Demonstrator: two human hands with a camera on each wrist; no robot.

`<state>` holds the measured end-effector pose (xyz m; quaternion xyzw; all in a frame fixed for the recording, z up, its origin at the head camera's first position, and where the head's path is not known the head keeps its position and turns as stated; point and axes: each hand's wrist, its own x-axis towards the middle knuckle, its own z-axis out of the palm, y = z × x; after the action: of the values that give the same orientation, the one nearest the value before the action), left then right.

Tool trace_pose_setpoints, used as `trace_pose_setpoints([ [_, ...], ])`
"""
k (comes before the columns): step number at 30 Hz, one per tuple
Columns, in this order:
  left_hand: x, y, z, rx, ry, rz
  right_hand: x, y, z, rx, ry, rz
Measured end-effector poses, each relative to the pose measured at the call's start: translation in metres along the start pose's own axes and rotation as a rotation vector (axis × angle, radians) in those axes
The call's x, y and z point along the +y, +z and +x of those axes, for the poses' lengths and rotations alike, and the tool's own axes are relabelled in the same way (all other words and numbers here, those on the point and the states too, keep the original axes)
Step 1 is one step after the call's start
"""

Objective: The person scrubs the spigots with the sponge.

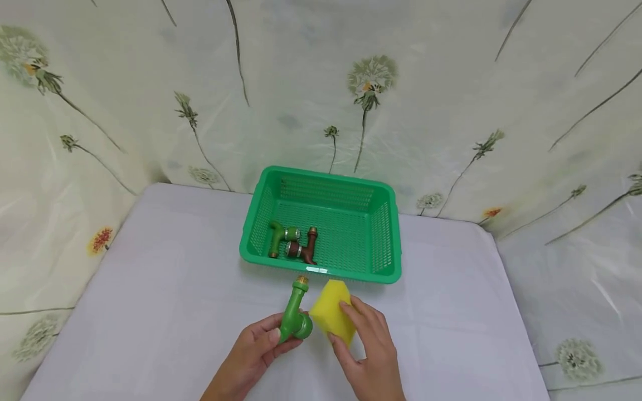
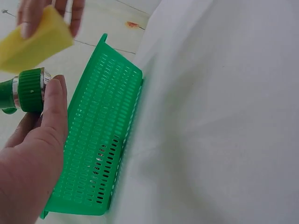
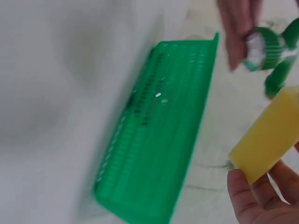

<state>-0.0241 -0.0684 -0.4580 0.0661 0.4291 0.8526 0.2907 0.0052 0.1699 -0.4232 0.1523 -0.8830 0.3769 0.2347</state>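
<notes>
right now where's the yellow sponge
In the head view the yellow sponge is in the right hand, just in front of the green basket, beside the green tap.

No readable txt, labels, brand marks or nos. anywhere: green basket [image 1: 321,223], green tap fitting [image 1: 296,314], yellow sponge [image 1: 332,317] & dandelion-print backdrop [image 1: 401,83] all carry no writing.

Left hand [image 1: 261,342]: low over the table, forearm entering from the bottom edge, palm turned inward, fingers and thumb curled in a grip.
Right hand [image 1: 368,348]: just beside the left, forearm entering from the bottom edge, back of hand up, fingertips [image 1: 346,306] and thumb pinching.
</notes>
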Motion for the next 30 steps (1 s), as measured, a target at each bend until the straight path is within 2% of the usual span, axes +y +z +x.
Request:
trace_pose_setpoints([
  [4, -0.001, 0.001, 0.000, 0.030, -0.052, 0.018, -0.015, 0.007, 0.007, 0.003, -0.124, 0.034],
  [7, -0.003, 0.002, 0.000, -0.011, -0.060, 0.027, -0.022, 0.014, 0.010, -0.001, -0.210, 0.033],
  [9, -0.004, 0.002, 0.000, -0.042, -0.051, 0.045, -0.022, 0.016, 0.010, 0.010, -0.233, 0.018],
  [13, -0.004, 0.001, -0.001, -0.081, -0.024, 0.053, -0.014, 0.015, 0.009, 0.025, -0.176, -0.033],
  [18, -0.003, 0.001, 0.001, -0.123, -0.002, -0.005, 0.001, 0.006, 0.005, 0.016, -0.041, -0.095],
  [22, -0.003, 0.002, 0.002, -0.153, 0.026, -0.021, 0.007, -0.001, 0.003, 0.060, 0.019, -0.104],
  [25, -0.002, 0.002, 0.002, -0.121, 0.038, -0.004, 0.002, -0.004, 0.003, 0.091, 0.047, -0.086],
  [30, -0.001, 0.001, -0.001, -0.044, -0.014, 0.027, -0.017, 0.001, 0.002, 0.112, -0.038, -0.035],
])
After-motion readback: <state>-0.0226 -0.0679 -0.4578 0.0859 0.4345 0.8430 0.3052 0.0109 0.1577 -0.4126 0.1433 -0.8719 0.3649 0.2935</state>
